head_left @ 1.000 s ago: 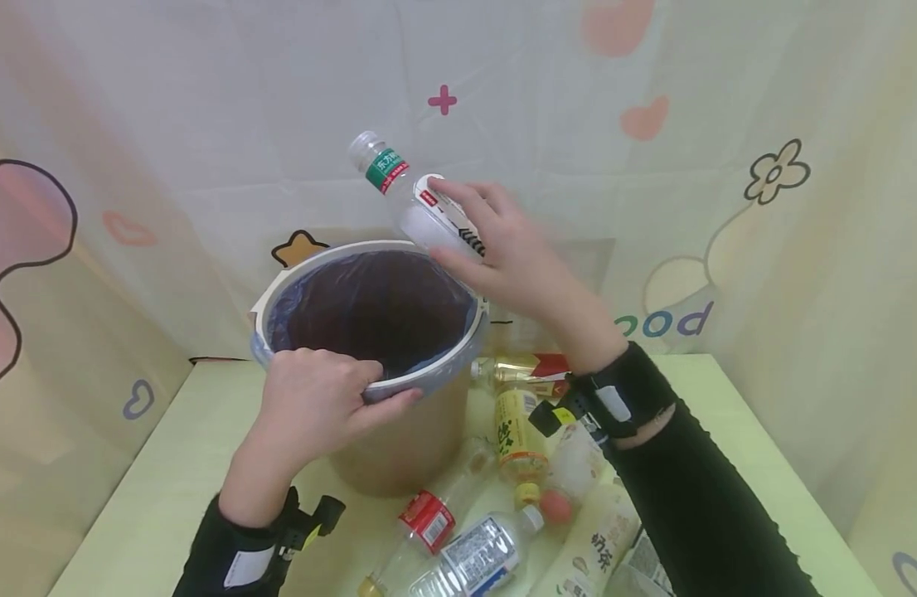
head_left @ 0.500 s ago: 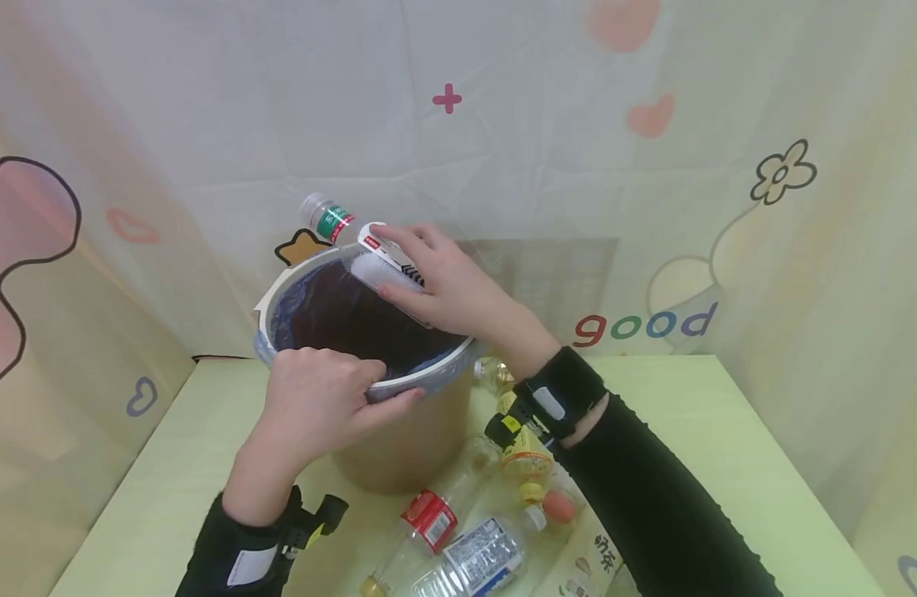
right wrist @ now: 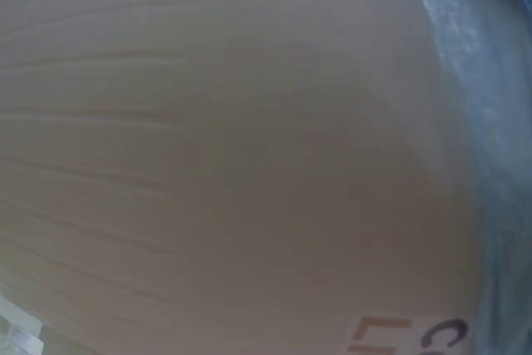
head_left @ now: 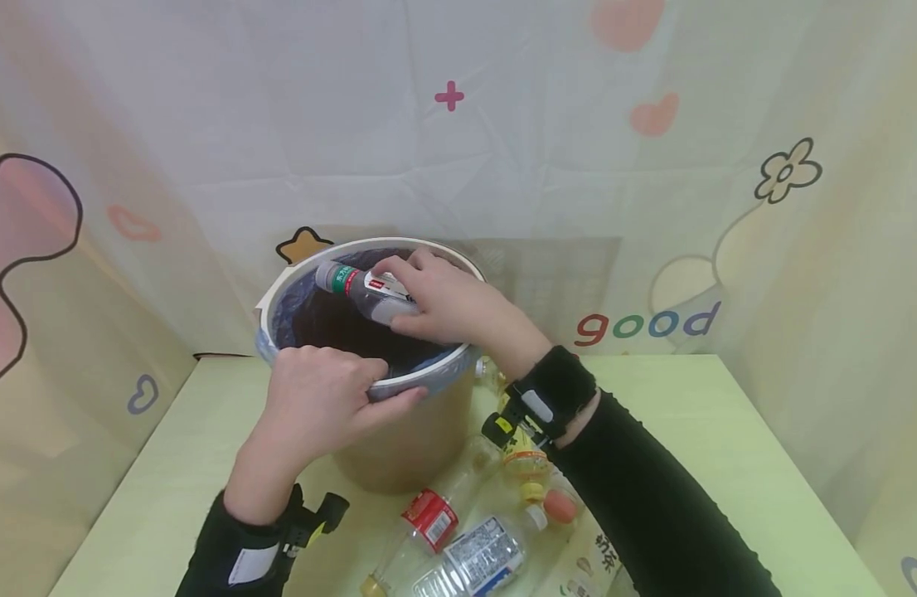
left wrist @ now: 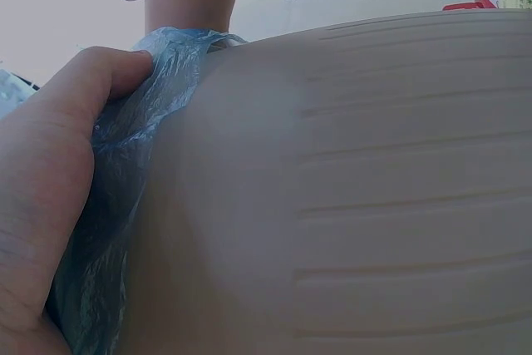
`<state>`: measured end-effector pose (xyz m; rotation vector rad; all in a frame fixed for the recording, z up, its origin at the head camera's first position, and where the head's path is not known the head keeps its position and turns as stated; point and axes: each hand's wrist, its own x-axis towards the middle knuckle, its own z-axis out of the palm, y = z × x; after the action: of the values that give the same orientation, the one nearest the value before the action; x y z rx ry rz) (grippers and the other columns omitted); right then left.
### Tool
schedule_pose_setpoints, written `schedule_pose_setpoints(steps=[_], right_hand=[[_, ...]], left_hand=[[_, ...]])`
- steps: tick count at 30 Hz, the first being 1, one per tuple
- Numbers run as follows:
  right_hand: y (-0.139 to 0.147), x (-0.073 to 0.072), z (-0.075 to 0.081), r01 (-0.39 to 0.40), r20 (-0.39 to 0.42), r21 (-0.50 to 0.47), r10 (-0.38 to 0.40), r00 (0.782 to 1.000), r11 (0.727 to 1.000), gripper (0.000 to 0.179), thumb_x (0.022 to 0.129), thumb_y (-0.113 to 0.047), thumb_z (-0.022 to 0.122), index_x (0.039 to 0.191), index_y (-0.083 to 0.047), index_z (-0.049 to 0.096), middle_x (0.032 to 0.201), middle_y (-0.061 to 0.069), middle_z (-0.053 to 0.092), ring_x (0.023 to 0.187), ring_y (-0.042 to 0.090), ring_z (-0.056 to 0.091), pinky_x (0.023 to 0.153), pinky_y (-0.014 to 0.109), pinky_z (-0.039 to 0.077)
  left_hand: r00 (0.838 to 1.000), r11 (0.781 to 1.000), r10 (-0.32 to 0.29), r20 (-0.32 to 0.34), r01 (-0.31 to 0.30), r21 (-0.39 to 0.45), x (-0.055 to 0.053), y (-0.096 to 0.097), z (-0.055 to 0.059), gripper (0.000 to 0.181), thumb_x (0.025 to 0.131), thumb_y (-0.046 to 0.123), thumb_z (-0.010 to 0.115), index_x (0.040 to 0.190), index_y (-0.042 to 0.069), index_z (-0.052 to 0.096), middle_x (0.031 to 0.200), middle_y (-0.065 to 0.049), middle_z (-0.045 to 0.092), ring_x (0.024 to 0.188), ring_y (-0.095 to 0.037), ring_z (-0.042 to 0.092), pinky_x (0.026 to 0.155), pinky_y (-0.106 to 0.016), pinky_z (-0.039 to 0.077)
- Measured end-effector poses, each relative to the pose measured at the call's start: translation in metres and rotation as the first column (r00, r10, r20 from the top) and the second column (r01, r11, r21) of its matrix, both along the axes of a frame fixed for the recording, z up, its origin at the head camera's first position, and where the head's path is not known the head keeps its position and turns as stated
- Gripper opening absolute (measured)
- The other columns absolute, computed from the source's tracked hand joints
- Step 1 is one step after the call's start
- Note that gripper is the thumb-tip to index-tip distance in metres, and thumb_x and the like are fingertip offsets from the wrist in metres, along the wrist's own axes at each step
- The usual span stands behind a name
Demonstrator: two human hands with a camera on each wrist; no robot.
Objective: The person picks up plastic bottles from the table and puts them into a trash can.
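Note:
A beige trash can (head_left: 409, 452) with a white rim stands on the table, lined with a blue plastic bag (left wrist: 125, 147). My left hand (head_left: 317, 402) grips its near rim over the bag, thumb on the outer side. In the head view my right hand (head_left: 454, 303) holds a plastic bottle (head_left: 361, 286) with a green and red neck band and a white label. The bottle lies tilted inside the can's mouth, its cap toward the left. Its lower end is hidden by my hand. The right wrist view shows mostly the can's ribbed side.
Several plastic bottles lie to the front right of the can: one with a red label (head_left: 430, 520), a clear one with a silver label (head_left: 482, 551), a yellow-labelled one (head_left: 526, 462) and a cream one (head_left: 587, 568). A printed curtain (head_left: 533, 133) hangs behind the table.
My right hand has moved left and down, carrying the bottle from above the can's far right rim into its mouth. My left hand stays on the rim.

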<state>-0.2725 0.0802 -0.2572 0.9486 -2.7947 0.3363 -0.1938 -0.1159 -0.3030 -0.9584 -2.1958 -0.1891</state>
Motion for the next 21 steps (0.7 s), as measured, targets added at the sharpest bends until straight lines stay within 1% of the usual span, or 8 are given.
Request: schedule_pose_setpoints(steps=[3,6,13,18,21], right_hand=[[-0.0007,0.0013,-0.0002,0.013,0.026,0.03,-0.014,1.0,0.999,0.057,0.088,-0.035,0.066,0.139,-0.027,0.042,0.11,0.004,0.048,0.096,0.017,0.049,0.081,0.031,0.043],[-0.0006,0.0014,-0.0002,0.025,0.031,0.059,-0.027,0.999,0.998,0.056,0.088,-0.037,0.066,0.138,-0.028,0.043,0.11,0.002,0.049,0.095,0.016,0.049,0.081,0.031,0.043],[0.0001,0.0028,0.0002,0.012,0.071,0.086,-0.018,0.997,0.996,0.052,0.089,-0.037,0.067,0.135,-0.026,0.047,0.107,0.001,0.049,0.093,0.018,0.051,0.081,0.034,0.044],[-0.0003,0.002,-0.0006,0.017,0.08,0.111,-0.026,0.996,0.994,0.051,0.088,-0.037,0.067,0.134,-0.028,0.047,0.106,0.0,0.05,0.092,0.017,0.052,0.08,0.035,0.044],[-0.0014,0.0012,-0.0016,0.02,0.085,0.13,-0.031,0.996,0.991,0.051,0.088,-0.038,0.066,0.135,-0.03,0.047,0.107,0.0,0.051,0.092,0.016,0.053,0.079,0.034,0.045]], left_hand=[[1.0,1.0,0.002,0.005,-0.002,0.0,-0.0001,0.0,-0.0001,0.059,0.085,0.068,0.051,0.053,0.023,0.032,0.046,0.01,0.025,0.04,-0.011,0.023,0.04,-0.03,0.015],[1.0,1.0,-0.001,0.004,0.001,0.002,-0.0004,0.0004,0.0001,0.059,0.085,0.068,0.052,0.053,0.022,0.032,0.046,0.009,0.025,0.04,-0.011,0.023,0.04,-0.03,0.015],[1.0,1.0,0.003,-0.003,-0.002,0.006,-0.0007,0.0021,-0.0001,0.059,0.084,0.067,0.052,0.053,0.022,0.032,0.046,0.009,0.025,0.039,-0.012,0.022,0.039,-0.03,0.014],[1.0,1.0,0.002,-0.003,-0.002,0.011,-0.0013,0.0019,-0.0014,0.059,0.084,0.068,0.052,0.052,0.022,0.032,0.046,0.009,0.025,0.039,-0.012,0.022,0.039,-0.03,0.014],[1.0,1.0,0.006,-0.015,-0.006,0.013,-0.0011,0.0009,-0.0023,0.059,0.084,0.068,0.051,0.052,0.022,0.031,0.046,0.009,0.025,0.039,-0.012,0.022,0.039,-0.03,0.014]])
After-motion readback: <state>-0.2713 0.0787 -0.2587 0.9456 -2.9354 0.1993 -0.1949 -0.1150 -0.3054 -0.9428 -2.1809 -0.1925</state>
